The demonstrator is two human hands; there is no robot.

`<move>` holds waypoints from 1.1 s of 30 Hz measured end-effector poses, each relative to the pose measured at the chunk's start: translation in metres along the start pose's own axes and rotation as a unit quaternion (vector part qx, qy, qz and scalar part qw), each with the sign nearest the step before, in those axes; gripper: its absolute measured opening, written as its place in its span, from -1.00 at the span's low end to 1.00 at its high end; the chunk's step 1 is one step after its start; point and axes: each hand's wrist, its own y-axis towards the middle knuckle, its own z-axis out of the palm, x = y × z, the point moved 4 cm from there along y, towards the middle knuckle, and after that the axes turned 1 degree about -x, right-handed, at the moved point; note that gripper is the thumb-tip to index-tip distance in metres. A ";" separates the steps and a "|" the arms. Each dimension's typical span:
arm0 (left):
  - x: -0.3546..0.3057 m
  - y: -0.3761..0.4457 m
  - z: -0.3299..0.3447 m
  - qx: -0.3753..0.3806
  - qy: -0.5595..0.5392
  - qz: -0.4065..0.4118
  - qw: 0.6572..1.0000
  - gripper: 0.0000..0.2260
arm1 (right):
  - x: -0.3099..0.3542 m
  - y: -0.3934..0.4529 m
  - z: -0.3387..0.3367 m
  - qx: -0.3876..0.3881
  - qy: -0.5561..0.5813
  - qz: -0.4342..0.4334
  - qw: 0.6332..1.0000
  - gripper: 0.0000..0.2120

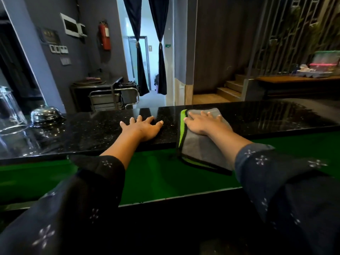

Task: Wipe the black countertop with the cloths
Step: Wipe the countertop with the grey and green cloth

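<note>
Head view: the right hand (pixel 207 124) presses flat, fingers spread, on a grey cloth (pixel 199 144) whose near part hangs over the front edge of the black countertop (pixel 276 116); bare top runs on toward 3 o'clock. At 9 o'clock the left hand (pixel 142 128) lies spread on bare stone, and beyond it a call bell (pixel 46 115) and an upturned glass (pixel 10 111) block that end.

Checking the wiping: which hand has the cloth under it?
The right hand, flat on the grey cloth; the left hand touches bare countertop.
</note>
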 end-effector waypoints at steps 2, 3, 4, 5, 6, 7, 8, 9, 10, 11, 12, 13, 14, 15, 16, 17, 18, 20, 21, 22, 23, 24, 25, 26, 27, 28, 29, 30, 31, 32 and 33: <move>0.002 0.000 -0.002 0.000 0.005 0.000 1.000 -0.36 | 0.013 -0.018 0.006 0.007 0.002 -0.069 0.998 -0.43; 0.004 0.001 -0.001 0.001 0.008 0.000 1.000 -0.36 | 0.014 -0.031 0.010 0.007 0.003 -0.106 0.994 -0.44; 0.005 0.003 0.000 -0.002 0.011 0.000 1.000 -0.35 | 0.010 -0.042 0.012 0.002 0.003 -0.136 0.991 -0.45; 0.005 0.004 0.000 -0.006 0.014 0.001 1.000 -0.35 | 0.002 -0.049 0.012 -0.001 0.000 -0.158 0.987 -0.46; 0.005 0.005 0.000 -0.007 0.016 0.001 1.000 -0.34 | -0.012 -0.055 0.011 0.000 -0.001 -0.170 0.985 -0.47; 0.006 0.004 0.001 -0.006 0.017 0.001 1.000 -0.34 | -0.030 -0.057 0.009 0.000 -0.004 -0.170 0.985 -0.47; 0.006 0.003 0.003 -0.007 0.017 0.002 1.000 -0.34 | -0.051 -0.055 0.005 -0.003 -0.006 -0.158 0.987 -0.47; 0.006 0.004 0.005 -0.010 0.017 0.004 1.000 -0.34 | -0.074 -0.050 0.002 -0.006 -0.004 -0.133 0.991 -0.46; 0.006 0.005 0.006 -0.013 0.018 0.005 1.000 -0.34 | -0.097 -0.043 -0.002 -0.005 0.000 -0.102 0.995 -0.46; 0.006 0.006 0.007 -0.016 0.019 0.003 1.000 -0.35 | -0.117 -0.034 -0.005 -0.001 0.003 -0.070 0.998 -0.45; 0.006 0.007 0.007 -0.019 0.020 -0.001 1.000 -0.35 | -0.132 -0.024 -0.007 0.005 0.000 -0.043 0.999 -0.45; 0.005 0.008 0.006 -0.021 0.020 -0.007 1.000 -0.36 | -0.140 -0.014 -0.009 0.008 -0.005 -0.022 1.000 -0.44; 0.004 0.009 0.004 -0.022 0.019 -0.013 0.999 -0.36 | -0.141 -0.003 -0.011 0.011 -0.008 -0.003 1.000 -0.43; 0.003 0.010 0.003 -0.020 0.019 -0.017 0.999 -0.36 | -0.138 0.005 -0.012 0.011 -0.009 0.012 1.000 -0.42; 0.002 0.010 0.002 -0.015 0.016 -0.020 1.000 -0.37 | -0.129 0.009 -0.014 0.007 -0.010 0.021 1.000 -0.40; 0.000 0.010 0.002 -0.010 0.013 -0.022 1.000 -0.37 | -0.117 0.011 -0.015 0.002 -0.012 0.019 1.000 -0.40; -0.001 0.009 0.002 -0.009 0.011 -0.025 1.000 -0.39 | -0.102 0.008 -0.014 0.001 -0.013 -0.001 1.000 -0.40; -0.005 0.005 -0.001 -0.018 0.043 -0.035 0.998 -0.42 | -0.069 -0.008 -0.009 0.005 -0.008 -0.079 0.997 -0.41; -0.008 0.005 -0.004 -0.027 0.083 -0.034 0.996 -0.44 | -0.057 -0.020 -0.003 0.008 -0.009 -0.125 0.992 -0.42; -0.012 0.007 -0.008 -0.042 0.126 -0.026 0.991 -0.45 | -0.050 -0.031 0.003 0.009 -0.010 -0.164 0.986 -0.42; -0.019 0.009 -0.012 -0.058 0.156 -0.013 0.986 -0.46 | -0.048 -0.039 0.006 0.010 -0.008 -0.193 0.981 -0.42; -0.029 0.011 -0.014 -0.070 0.160 0.002 0.985 -0.45 | -0.053 -0.044 0.008 0.015 -0.004 -0.212 0.977 -0.42; -0.039 0.013 -0.013 -0.076 0.141 0.015 0.987 -0.42 | -0.062 -0.045 0.007 0.021 0.000 -0.224 0.974 -0.42; -0.049 0.015 -0.010 -0.074 0.101 0.022 0.992 -0.38 | -0.072 -0.042 0.004 0.021 0.001 -0.226 0.974 -0.43; -0.059 0.015 -0.005 -0.064 0.056 0.027 0.996 -0.35 | -0.084 -0.035 0.000 0.020 0.001 -0.216 0.976 -0.44; -0.067 0.014 0.003 -0.047 0.026 0.030 0.998 -0.34 | -0.096 -0.026 -0.003 0.021 0.001 -0.194 0.981 -0.44; -0.073 0.013 0.011 -0.033 0.011 0.029 0.999 -0.35 | -0.108 -0.016 -0.005 0.024 0.000 -0.162 0.986 -0.43; -0.076 0.014 0.016 -0.025 0.006 0.024 0.999 -0.36 | -0.115 -0.004 -0.007 0.025 -0.002 -0.131 0.991 -0.43; -0.077 0.015 0.017 -0.024 0.007 0.018 1.000 -0.37 | -0.117 0.007 -0.007 0.024 -0.005 -0.107 0.994 -0.42; -0.076 0.016 0.016 -0.023 0.009 0.015 1.000 -0.38 | -0.112 0.019 -0.007 0.022 -0.007 -0.092 0.996 -0.41; -0.075 0.017 0.017 -0.018 0.010 0.013 1.000 -0.38 | -0.101 0.029 -0.006 0.021 -0.010 -0.087 0.996 -0.40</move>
